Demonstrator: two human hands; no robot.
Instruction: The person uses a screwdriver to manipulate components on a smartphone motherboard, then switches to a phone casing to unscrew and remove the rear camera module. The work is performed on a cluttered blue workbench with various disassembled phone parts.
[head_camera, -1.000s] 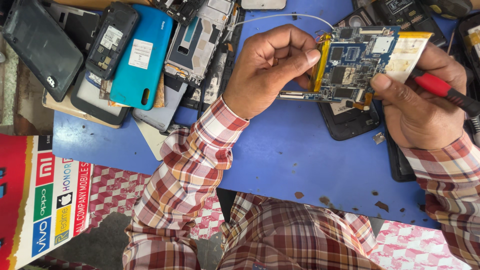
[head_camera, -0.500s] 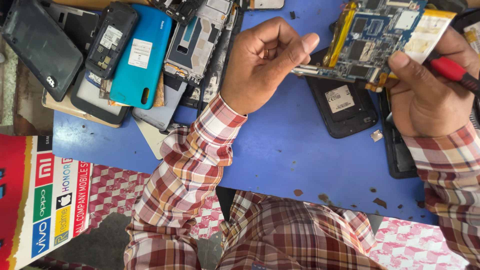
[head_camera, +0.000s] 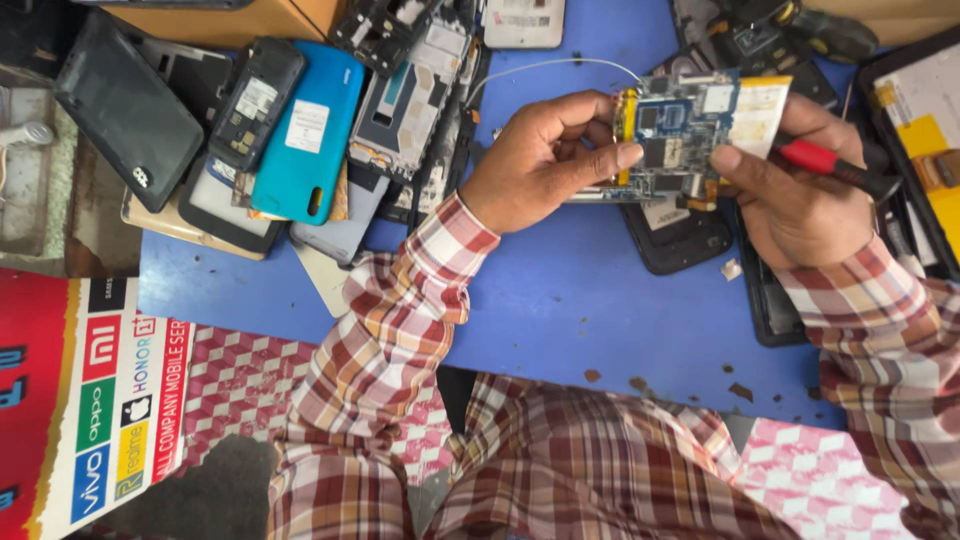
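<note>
My left hand (head_camera: 545, 160) pinches the left edge of a blue circuit board (head_camera: 680, 130) with a yellow strip on its left edge and a pale label at its right end. It is held just above the blue table (head_camera: 560, 300). My right hand (head_camera: 800, 200) grips a red-handled screwdriver (head_camera: 812, 158), and its thumb presses the board's right end. The tool's tip is hidden behind the hand. A thin white wire (head_camera: 560, 68) arcs from the board's top. Under the board lies a black phone back (head_camera: 680, 245).
A pile of phone parts fills the far left: a teal phone back (head_camera: 305, 130), a black case (head_camera: 125, 110), and bare frames (head_camera: 410, 85). A dark tablet (head_camera: 915, 130) lies at the right edge. A printed poster (head_camera: 100, 400) hangs below the table's left side.
Half a second ago the board and both hands were higher and further right. They have come back down and left, over the black phone back.
</note>
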